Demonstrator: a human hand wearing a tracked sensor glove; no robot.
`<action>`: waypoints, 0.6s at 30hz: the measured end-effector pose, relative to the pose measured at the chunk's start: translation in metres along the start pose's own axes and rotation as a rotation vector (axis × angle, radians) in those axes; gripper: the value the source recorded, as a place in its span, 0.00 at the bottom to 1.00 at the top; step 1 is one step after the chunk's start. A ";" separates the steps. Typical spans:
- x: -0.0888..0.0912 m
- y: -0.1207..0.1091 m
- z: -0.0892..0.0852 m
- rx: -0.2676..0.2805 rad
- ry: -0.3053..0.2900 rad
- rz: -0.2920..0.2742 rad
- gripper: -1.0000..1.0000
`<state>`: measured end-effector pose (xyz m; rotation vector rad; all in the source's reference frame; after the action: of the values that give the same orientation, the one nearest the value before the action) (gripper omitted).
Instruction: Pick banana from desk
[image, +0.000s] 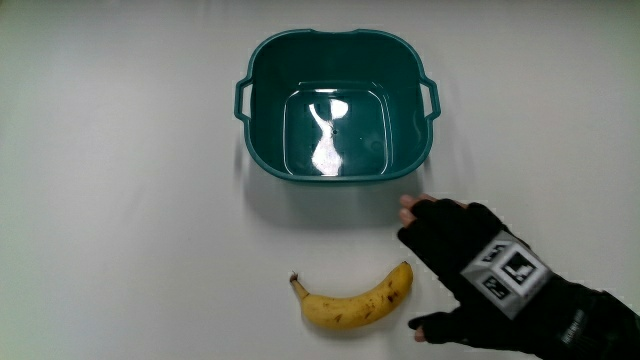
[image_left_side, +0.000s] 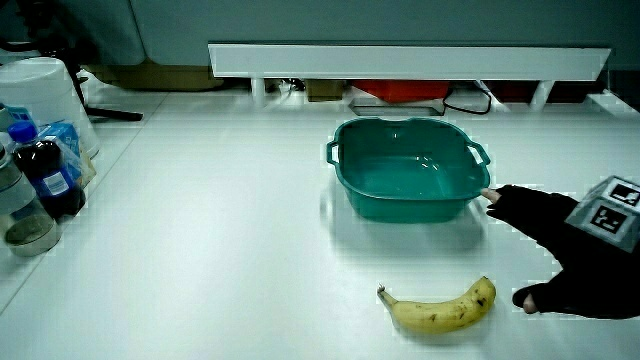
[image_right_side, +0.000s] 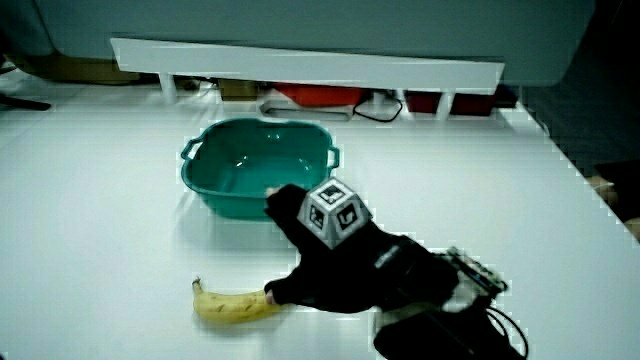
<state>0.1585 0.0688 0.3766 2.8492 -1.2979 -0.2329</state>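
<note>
So far nothing is lifted — the banana lies flat on the desk, nearer to me than the teal tub. Beside its blunt end my hand hovers, fingers spread, grasping nothing. Reaching, closing and lifting remain. One banana, one tub — empty — one hand.

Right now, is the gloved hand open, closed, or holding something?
Hand: open, fingers spread, holding nothing; it is beside the banana, not yet grasping it.
</note>
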 end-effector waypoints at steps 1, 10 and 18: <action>-0.002 0.006 0.000 0.034 -0.001 0.014 0.50; -0.034 0.048 0.010 -0.504 0.384 0.104 0.50; -0.066 0.067 -0.020 -0.484 0.337 0.187 0.50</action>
<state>0.0682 0.0735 0.4091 2.2336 -1.2242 -0.0495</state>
